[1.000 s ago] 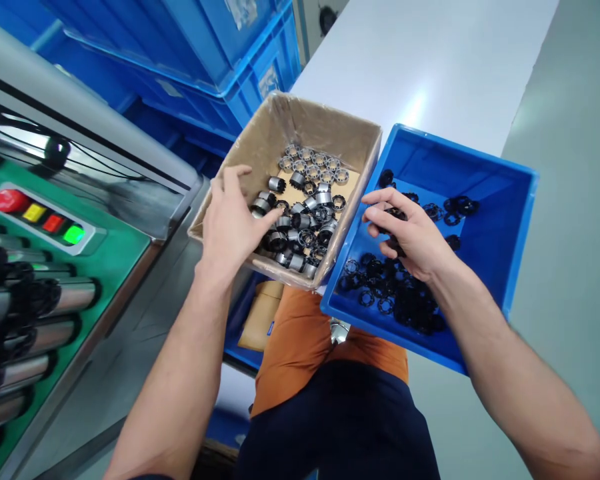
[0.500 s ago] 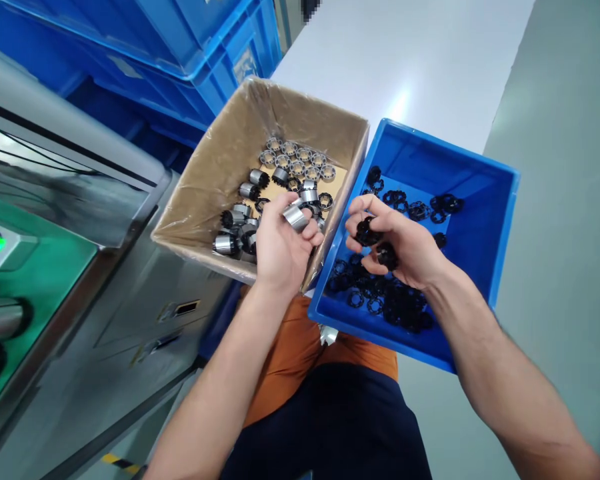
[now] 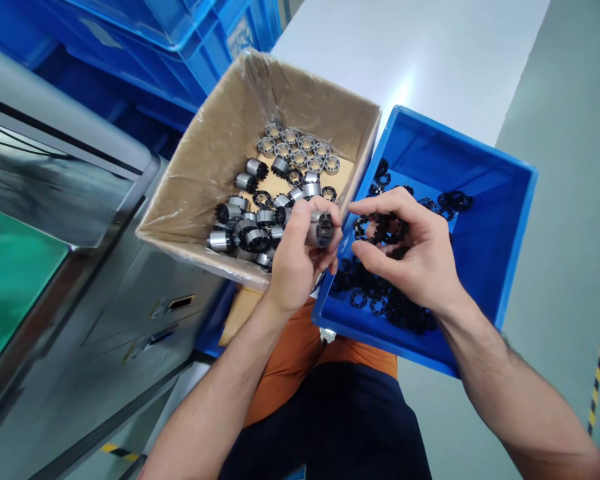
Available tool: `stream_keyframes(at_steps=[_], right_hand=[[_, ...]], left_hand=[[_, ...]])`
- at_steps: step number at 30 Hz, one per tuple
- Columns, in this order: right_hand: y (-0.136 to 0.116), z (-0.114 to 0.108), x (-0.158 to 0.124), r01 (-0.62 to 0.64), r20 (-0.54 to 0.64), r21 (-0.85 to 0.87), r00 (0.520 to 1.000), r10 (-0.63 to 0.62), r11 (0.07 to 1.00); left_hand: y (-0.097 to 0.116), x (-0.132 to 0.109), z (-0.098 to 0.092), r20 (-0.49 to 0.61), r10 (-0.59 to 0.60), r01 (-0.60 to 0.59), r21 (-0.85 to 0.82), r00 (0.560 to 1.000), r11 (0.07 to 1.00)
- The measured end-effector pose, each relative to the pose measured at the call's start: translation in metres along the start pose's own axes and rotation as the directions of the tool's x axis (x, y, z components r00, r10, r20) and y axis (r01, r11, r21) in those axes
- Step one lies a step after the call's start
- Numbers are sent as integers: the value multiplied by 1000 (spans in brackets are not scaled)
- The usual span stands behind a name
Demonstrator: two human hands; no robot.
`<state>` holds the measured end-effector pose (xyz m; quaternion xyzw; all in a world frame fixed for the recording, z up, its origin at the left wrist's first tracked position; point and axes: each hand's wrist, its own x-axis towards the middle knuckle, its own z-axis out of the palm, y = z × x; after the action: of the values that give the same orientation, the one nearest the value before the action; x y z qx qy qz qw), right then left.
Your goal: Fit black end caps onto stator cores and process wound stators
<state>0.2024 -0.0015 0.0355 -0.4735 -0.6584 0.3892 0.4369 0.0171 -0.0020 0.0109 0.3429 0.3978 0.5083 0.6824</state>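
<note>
My left hand (image 3: 293, 260) is closed around a silver metal cylinder (image 3: 320, 230), at the near right corner of the plastic-lined box. The cylinder's dark, notched end faces right. Just across, over the blue bin, my right hand (image 3: 423, 257) holds black toothed plastic rings (image 3: 377, 229), with thumb and forefinger spread around the front one. A small gap separates the rings from the cylinder. Silver cylinders with black toothed ends (image 3: 223, 241) lie jumbled in the lined box, and silver rings (image 3: 299, 157) stand in rows at its far side.
The lined brown box (image 3: 190, 160) adjoins the blue bin (image 3: 510, 247), which contains many loose black rings (image 3: 410, 310). Both are beside a white tabletop (image 3: 360, 40). Blue crates (image 3: 195, 73) are stacked at upper left, near a machine with a green surface (image 3: 20, 267).
My left hand has moved right and turned the cylinder, bringing its dark end into view. In my right hand the black rings have shifted toward the fingertips, and thumb and forefinger have spread.
</note>
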Motion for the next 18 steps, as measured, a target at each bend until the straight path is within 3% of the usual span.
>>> stream_keyframes(at_steps=[4,18], right_hand=[[0,0,-1,78,27,-51,997,-77,996],[9,10,-1,64,25,42,998,-65,997]], left_hand=[[-5,-3,-5,16,19,-19,6,1000,1000],[-9,-5,-3,69,58,-58,6,996,998]])
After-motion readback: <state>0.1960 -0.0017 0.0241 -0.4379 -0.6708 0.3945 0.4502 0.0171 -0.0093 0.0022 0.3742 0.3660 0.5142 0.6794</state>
